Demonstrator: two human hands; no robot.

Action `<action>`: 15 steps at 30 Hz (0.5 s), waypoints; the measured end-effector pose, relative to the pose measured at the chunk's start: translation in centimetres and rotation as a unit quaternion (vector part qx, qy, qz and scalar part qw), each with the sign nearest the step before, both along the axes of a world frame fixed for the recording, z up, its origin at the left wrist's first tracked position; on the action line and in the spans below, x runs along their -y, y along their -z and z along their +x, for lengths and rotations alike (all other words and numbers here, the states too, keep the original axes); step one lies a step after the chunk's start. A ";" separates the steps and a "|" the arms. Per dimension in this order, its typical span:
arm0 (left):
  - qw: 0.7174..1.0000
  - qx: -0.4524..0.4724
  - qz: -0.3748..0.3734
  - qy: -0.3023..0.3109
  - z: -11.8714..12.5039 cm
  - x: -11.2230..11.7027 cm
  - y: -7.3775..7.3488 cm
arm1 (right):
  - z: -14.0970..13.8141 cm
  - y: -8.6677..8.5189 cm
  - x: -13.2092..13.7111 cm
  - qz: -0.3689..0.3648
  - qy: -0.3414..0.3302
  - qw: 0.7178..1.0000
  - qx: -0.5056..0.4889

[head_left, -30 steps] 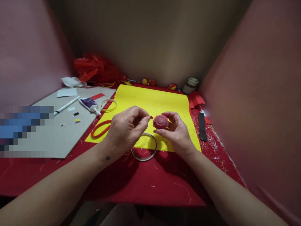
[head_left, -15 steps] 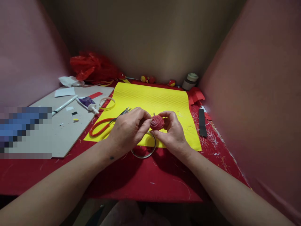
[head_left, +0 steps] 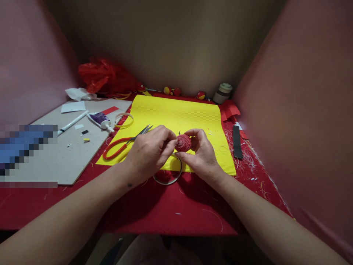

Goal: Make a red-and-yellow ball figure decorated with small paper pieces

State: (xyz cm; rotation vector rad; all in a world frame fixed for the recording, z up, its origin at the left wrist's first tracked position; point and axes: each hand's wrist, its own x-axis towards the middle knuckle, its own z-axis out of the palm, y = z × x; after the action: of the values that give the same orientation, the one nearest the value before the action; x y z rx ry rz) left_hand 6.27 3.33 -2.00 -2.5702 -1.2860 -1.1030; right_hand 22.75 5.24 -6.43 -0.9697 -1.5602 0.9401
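A small red ball with a ribbed, coiled surface [head_left: 183, 142] is held up between my two hands, over the yellow corrugated sheet [head_left: 176, 110]. My right hand [head_left: 202, 151] grips its right side between thumb and fingers. The fingertips of my left hand [head_left: 151, 151] are pinched together against its left side; whether they hold anything small there is hidden. Below the hands a thin silvery ring [head_left: 168, 183] lies partly on the sheet and partly on the red cloth. Scissors with red handles [head_left: 117, 148] rest beside my left hand, partly covered by it.
On the left, a grey board [head_left: 82, 158] carries a purple-white glue tube [head_left: 100, 120], a white pen and paper scraps. A roll of tape [head_left: 124, 120] lies near it. At the back are a red plastic bag [head_left: 106, 75] and a jar [head_left: 223, 92]. A black strip [head_left: 237, 142] lies right.
The view has shifted slightly. Both hands stay on the red ball in nearly the same pose, and the ball appears turned a little.
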 end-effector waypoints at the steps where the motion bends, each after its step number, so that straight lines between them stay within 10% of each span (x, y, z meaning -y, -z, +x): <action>1: 1.000 -0.003 0.000 -0.001 0.0 0.0 0.0 | 0.0 0.0 0.0 0.001 0.001 1.000 0.004; 15: 0.998 -0.019 0.060 0.015 0.0 -0.2 0.4 | 0.0 0.1 0.0 0.006 0.000 1.000 -0.008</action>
State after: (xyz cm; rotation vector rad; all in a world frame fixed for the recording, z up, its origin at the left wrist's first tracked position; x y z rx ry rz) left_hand 6.32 3.58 -2.41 -2.5189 -1.1406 -1.0943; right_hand 22.76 5.27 -6.57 -0.9519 -1.5515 0.9367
